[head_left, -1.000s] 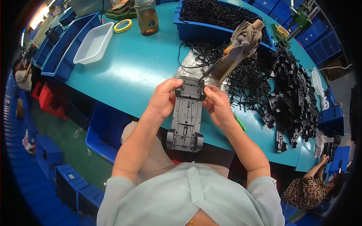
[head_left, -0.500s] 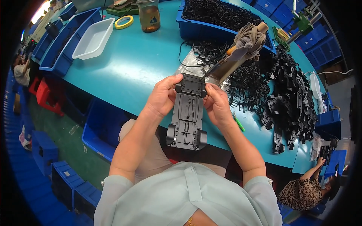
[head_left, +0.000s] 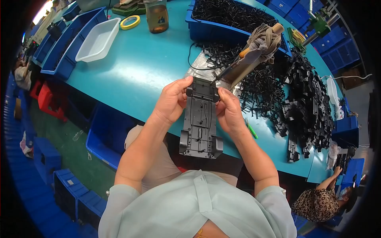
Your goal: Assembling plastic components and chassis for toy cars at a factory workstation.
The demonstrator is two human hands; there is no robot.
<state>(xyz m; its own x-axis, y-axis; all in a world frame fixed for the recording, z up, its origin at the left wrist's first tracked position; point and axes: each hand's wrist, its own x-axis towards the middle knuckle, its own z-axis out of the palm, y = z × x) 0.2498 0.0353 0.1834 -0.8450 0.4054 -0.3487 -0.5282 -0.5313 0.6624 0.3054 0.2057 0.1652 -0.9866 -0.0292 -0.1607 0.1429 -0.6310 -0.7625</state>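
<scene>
A long black plastic toy-car chassis (head_left: 201, 119) is held between both hands, its far end over the table edge side and its near end over my lap. My left hand (head_left: 173, 100) grips the far left corner, thumb on top. On the far right corner my right hand (head_left: 229, 107) closes, thumb along the edge. Just beyond the far end, the dark tip of a soldering-iron-like tool (head_left: 226, 72) meets or nearly meets the chassis; its orange handle is fixed to a cloth-wrapped stand (head_left: 248, 65). Whether the tip touches cannot be made out.
A blue bin (head_left: 222, 31) of small black parts stands behind the stand. Loose black parts (head_left: 305, 107) pile up at right, near a green-handled tool (head_left: 251, 129). A white tray (head_left: 99, 39), yellow tape roll (head_left: 130, 22) and drink jar (head_left: 157, 18) lie far left. A co-worker (head_left: 321, 202) sits right.
The chassis's near end has swung slightly to the right, while both hands keep their grip on its far corners. The tool and stand look unmoved.
</scene>
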